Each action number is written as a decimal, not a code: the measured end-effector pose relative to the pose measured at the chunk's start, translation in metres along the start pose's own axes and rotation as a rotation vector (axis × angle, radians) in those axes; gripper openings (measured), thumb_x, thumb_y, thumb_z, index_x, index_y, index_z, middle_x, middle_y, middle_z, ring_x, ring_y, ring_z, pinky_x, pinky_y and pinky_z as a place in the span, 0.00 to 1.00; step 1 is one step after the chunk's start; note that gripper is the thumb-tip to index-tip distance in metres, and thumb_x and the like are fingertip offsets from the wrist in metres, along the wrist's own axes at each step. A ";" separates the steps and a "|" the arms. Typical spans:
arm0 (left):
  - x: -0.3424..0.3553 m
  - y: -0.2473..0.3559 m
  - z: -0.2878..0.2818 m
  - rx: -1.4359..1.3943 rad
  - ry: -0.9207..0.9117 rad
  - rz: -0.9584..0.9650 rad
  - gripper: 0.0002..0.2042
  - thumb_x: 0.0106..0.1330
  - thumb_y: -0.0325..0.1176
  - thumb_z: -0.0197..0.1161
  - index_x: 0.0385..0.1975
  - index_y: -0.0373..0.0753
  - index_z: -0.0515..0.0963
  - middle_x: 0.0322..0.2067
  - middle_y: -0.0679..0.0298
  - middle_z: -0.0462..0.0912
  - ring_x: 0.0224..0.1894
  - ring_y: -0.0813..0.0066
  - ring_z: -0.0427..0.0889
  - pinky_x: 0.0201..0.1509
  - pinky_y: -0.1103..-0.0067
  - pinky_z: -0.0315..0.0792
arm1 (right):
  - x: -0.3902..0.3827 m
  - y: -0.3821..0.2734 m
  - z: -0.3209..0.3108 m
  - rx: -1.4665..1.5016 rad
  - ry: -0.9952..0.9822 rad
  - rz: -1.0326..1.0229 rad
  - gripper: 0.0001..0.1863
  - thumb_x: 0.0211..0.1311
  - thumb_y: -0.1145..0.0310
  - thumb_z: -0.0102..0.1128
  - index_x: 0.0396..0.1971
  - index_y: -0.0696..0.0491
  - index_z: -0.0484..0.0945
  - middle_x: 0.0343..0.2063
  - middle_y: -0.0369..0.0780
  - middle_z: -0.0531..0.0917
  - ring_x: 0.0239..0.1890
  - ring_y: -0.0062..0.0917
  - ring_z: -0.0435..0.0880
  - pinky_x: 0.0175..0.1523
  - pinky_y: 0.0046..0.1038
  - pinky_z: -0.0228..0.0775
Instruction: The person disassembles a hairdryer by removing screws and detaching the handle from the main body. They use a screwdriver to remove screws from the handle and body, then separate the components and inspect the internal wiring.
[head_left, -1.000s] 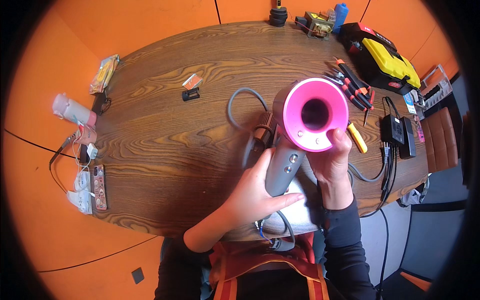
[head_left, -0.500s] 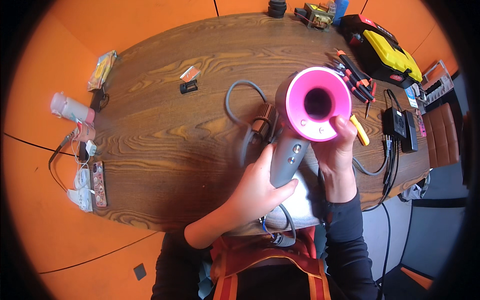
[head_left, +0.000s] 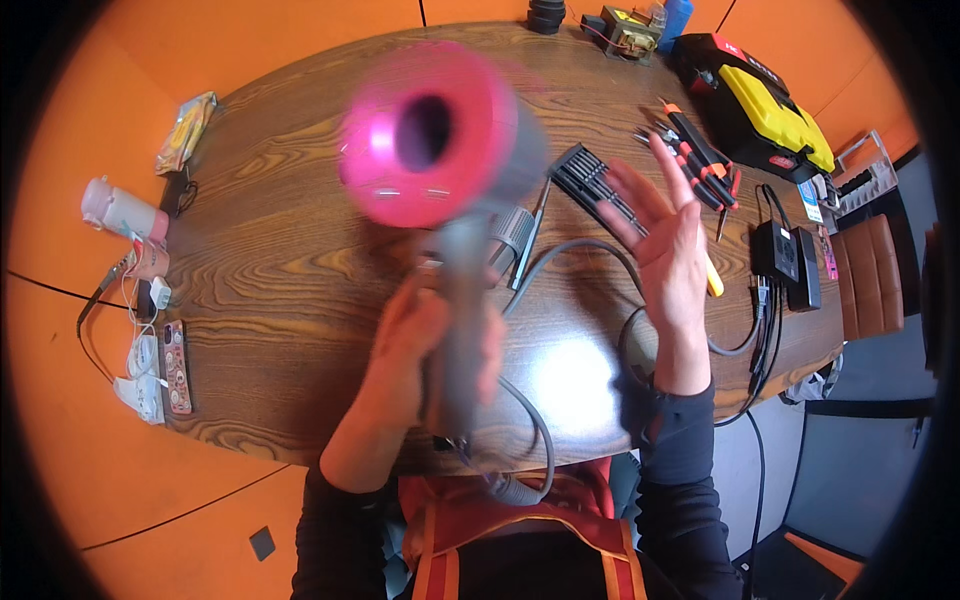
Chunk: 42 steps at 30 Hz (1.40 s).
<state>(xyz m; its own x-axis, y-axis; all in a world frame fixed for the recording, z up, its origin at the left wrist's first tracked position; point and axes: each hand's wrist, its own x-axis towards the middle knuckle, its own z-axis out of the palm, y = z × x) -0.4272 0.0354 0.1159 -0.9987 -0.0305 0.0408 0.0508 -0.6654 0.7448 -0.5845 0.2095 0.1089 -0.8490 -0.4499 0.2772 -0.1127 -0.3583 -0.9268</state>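
A pink and grey hair dryer [head_left: 465,135], blurred by motion, is raised upright over the table, its pink ring facing up toward me. My left hand [head_left: 410,355] grips its grey handle, with a cord hanging below. My right hand [head_left: 655,235] is apart from the dryer, palm up with the fingers spread and empty. Behind the dryer lie a grey cylindrical part [head_left: 505,258], a slim metal tool [head_left: 523,262] and a black bit set [head_left: 578,172]. A grey cable loops across the table beside them.
The wooden table [head_left: 250,270] holds red-black tools [head_left: 695,155], a yellow-lidded toolbox [head_left: 762,110], black power adapters [head_left: 778,255] and a transformer [head_left: 628,32]. At the left are a bottle [head_left: 122,210], a phone [head_left: 177,367] and a power strip [head_left: 145,385]. A brown chair [head_left: 868,275] stands right.
My left hand has carried the dryer up and to the left. My right hand has let go and opened. The bit set and slim tool behind them have come into view.
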 end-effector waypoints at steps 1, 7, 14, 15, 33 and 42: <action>-0.002 0.005 -0.007 -0.015 0.026 0.075 0.27 0.66 0.52 0.48 0.53 0.34 0.57 0.26 0.59 0.69 0.20 0.72 0.74 0.18 0.77 0.71 | 0.005 0.001 -0.010 -0.087 0.092 -0.043 0.29 0.67 0.51 0.44 0.62 0.54 0.59 0.53 0.47 0.72 0.57 0.30 0.70 0.59 0.32 0.63; -0.007 0.015 -0.048 -0.207 0.111 0.290 0.29 0.66 0.62 0.36 0.50 0.40 0.57 0.24 0.62 0.64 0.16 0.74 0.67 0.14 0.77 0.66 | 0.013 -0.001 -0.073 -0.539 0.392 -0.226 0.10 0.63 0.77 0.53 0.43 0.61 0.77 0.36 0.39 0.82 0.41 0.19 0.79 0.49 0.19 0.69; -0.016 -0.006 -0.058 -0.065 0.419 0.322 0.27 0.65 0.61 0.39 0.50 0.43 0.58 0.24 0.64 0.65 0.18 0.75 0.68 0.18 0.77 0.68 | 0.008 -0.019 -0.126 -0.978 0.419 -0.154 0.09 0.56 0.77 0.59 0.38 0.58 0.80 0.31 0.39 0.83 0.33 0.19 0.80 0.36 0.19 0.71; -0.017 -0.009 -0.059 -0.079 0.443 0.335 0.27 0.65 0.61 0.41 0.50 0.43 0.58 0.24 0.64 0.65 0.18 0.75 0.68 0.18 0.77 0.68 | 0.007 -0.018 -0.127 -1.042 0.393 -0.063 0.09 0.54 0.76 0.60 0.37 0.57 0.81 0.31 0.41 0.83 0.32 0.21 0.81 0.35 0.20 0.72; -0.009 -0.024 -0.077 0.027 0.698 0.316 0.28 0.65 0.61 0.42 0.53 0.45 0.58 0.26 0.67 0.67 0.17 0.76 0.69 0.18 0.80 0.68 | -0.004 -0.051 -0.181 -1.464 0.518 0.104 0.08 0.52 0.77 0.56 0.33 0.60 0.81 0.29 0.48 0.82 0.32 0.35 0.82 0.39 0.28 0.72; 0.002 -0.026 -0.073 0.050 0.771 0.282 0.23 0.68 0.57 0.40 0.49 0.44 0.61 0.24 0.68 0.67 0.19 0.80 0.68 0.17 0.83 0.66 | 0.012 -0.054 -0.177 -1.379 0.570 0.019 0.07 0.54 0.74 0.59 0.31 0.60 0.80 0.26 0.46 0.81 0.28 0.34 0.81 0.35 0.28 0.71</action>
<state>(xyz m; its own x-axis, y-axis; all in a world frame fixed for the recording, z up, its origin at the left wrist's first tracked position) -0.4310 -0.0015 0.0479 -0.6701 -0.7075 -0.2247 0.2819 -0.5225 0.8047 -0.6801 0.3684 0.1170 -0.9018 0.0426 0.4301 -0.2107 0.8255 -0.5236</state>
